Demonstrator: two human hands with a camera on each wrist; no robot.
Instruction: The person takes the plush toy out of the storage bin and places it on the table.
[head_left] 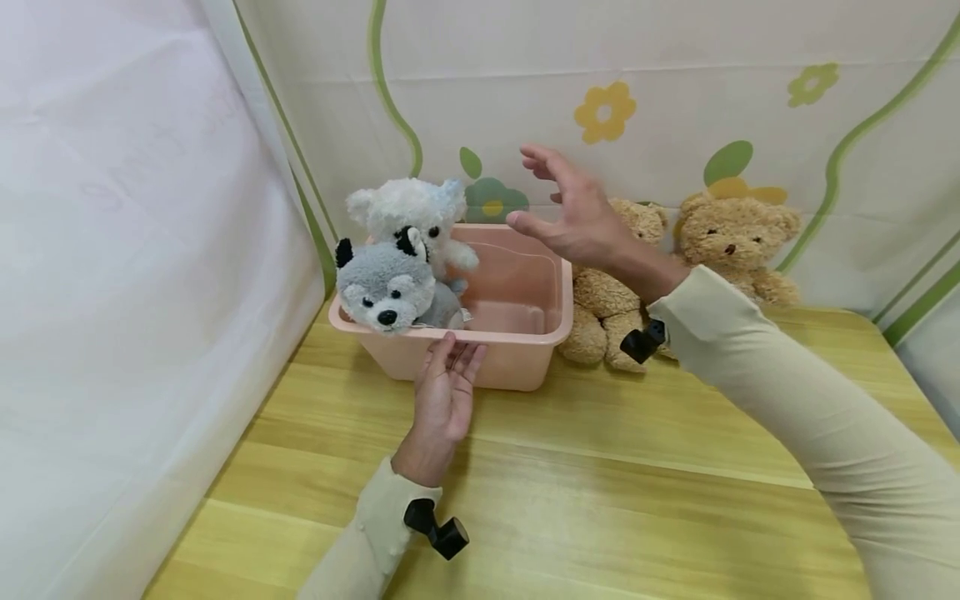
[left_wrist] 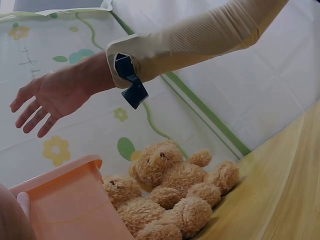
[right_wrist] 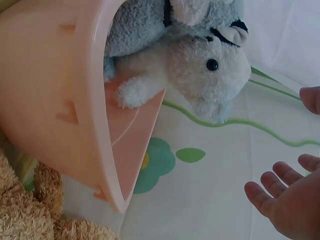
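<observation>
A pink plastic bin (head_left: 517, 367) stands on the table; my left hand (head_left: 444, 400) holds it at the front rim, its fingers against the outer wall. Inside, at the left end, sit a grey-and-white husky plush (head_left: 390, 283), its head leaning over the front rim, and behind it a fluffy white plush (head_left: 405, 208) with a pale blue ear. My right hand (head_left: 573, 208) is raised above the bin's back right corner, fingers spread and slightly bent, holding nothing. The right wrist view shows the white plush (right_wrist: 200, 75) apart from the right fingers (right_wrist: 272, 185).
Two brown teddy bears, one nearer (head_left: 600, 308) and one behind (head_left: 735, 242), sit right of the bin, partly behind my right forearm. A flower-printed fabric (head_left: 675, 100) hangs behind, with a white sheet (head_left: 135, 250) on the left. The wooden table (head_left: 600, 492) extends in front.
</observation>
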